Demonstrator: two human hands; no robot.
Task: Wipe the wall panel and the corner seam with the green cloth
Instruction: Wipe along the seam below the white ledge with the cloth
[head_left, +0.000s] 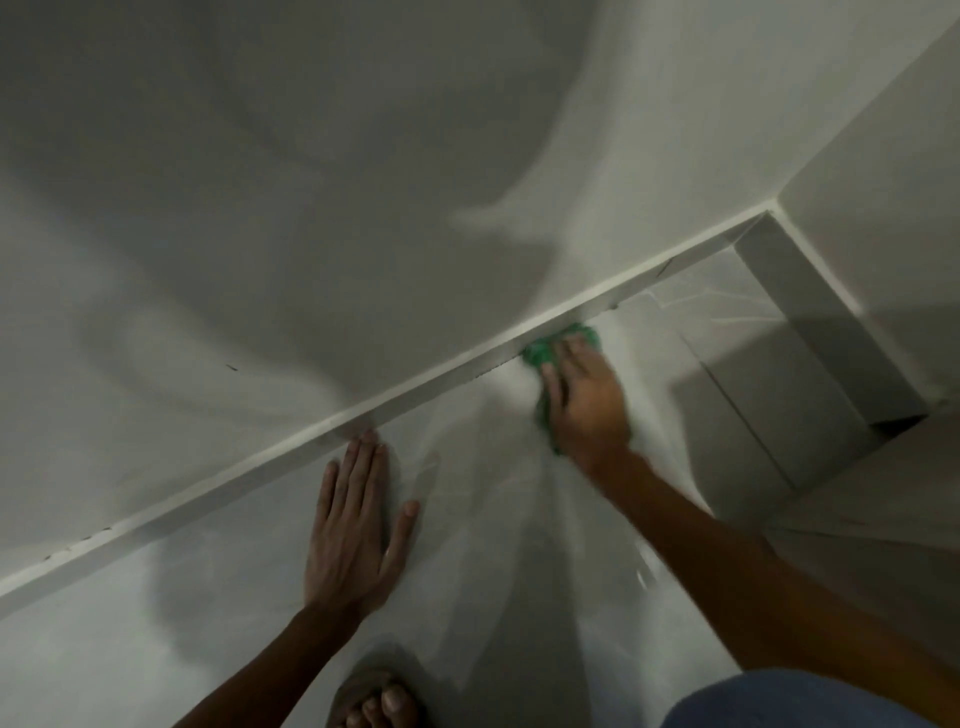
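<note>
The right hand (587, 400) presses the green cloth (545, 358) flat against the glossy wall panel (519, 519), just beside the white corner seam (415, 389); its fingers lie over the cloth. The left hand (353, 530) rests flat on the panel, fingers stretched out, holding nothing.

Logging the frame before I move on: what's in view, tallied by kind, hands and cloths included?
Bare hands: 2, left hand flat on the glossy white wall panel, right hand pressing the cloth
Crumpled green cloths: 1, at the white corner seam
Sandalled feet: 1
Total: 4
</note>
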